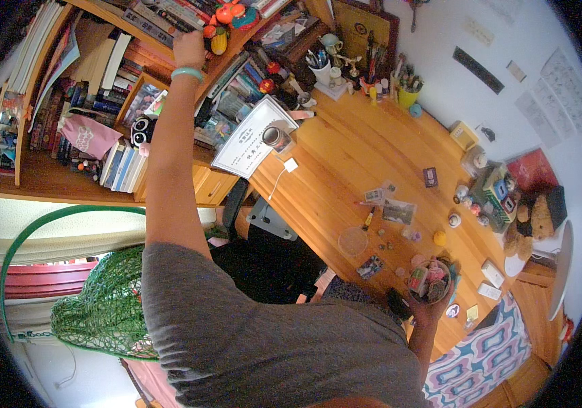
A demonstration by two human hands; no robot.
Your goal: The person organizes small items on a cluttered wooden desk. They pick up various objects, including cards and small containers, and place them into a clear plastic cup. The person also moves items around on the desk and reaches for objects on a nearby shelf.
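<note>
My left hand [189,49], with a pale green bangle [187,74] at the wrist, reaches up to a wooden bookshelf. It lies against the shelf's edge by a row of books [148,26], just left of a small yellow-and-orange figurine [218,41]. Its fingers are partly hidden, so whether they hold anything cannot be told. Low on the right, over the desk's edge, my right hand [426,308] holds a round bowl [429,281] from below. Small pink, red, green and dark items fill the bowl.
On the wooden desk [342,153] are a jar [275,137] by a paper certificate [255,137], a clear round lid or dish [353,240], photos [399,211], small trinkets, pen cups [321,66] and plush toys [540,219]. A green net hanging chair [102,306] stands at lower left.
</note>
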